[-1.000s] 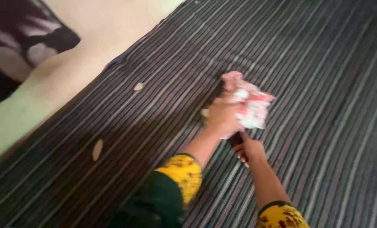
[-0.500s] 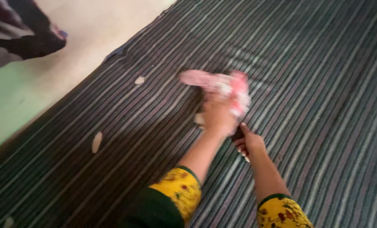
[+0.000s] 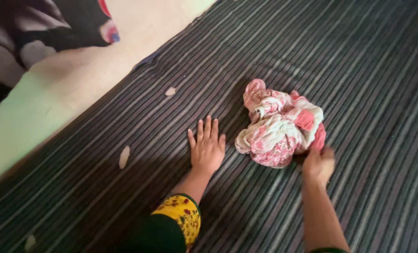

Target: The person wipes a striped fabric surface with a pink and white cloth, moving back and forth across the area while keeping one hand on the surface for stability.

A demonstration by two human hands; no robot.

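Head view shows a dark striped mat [image 3: 340, 70] filling most of the frame, with pale floor [image 3: 54, 107] along its left edge and a dark patterned cloth [image 3: 26, 33] in the far corner. On the mat, just right of centre, lies a crumpled pink-and-white cloth [image 3: 279, 124] — it looks light, soft and limp, likely to sag and unfold when lifted, so any bunched fold along its near edge should give a good hold. The left hand [image 3: 207, 149] lies flat on the mat beside the bundle, palm down, fingers spread, holding nothing. The right hand [image 3: 318, 164] sits at the bundle's near right edge, fingers curled and touching it — whether it actually pinches the fabric I cannot tell. A few pale scraps [image 3: 124, 156] dot the mat.
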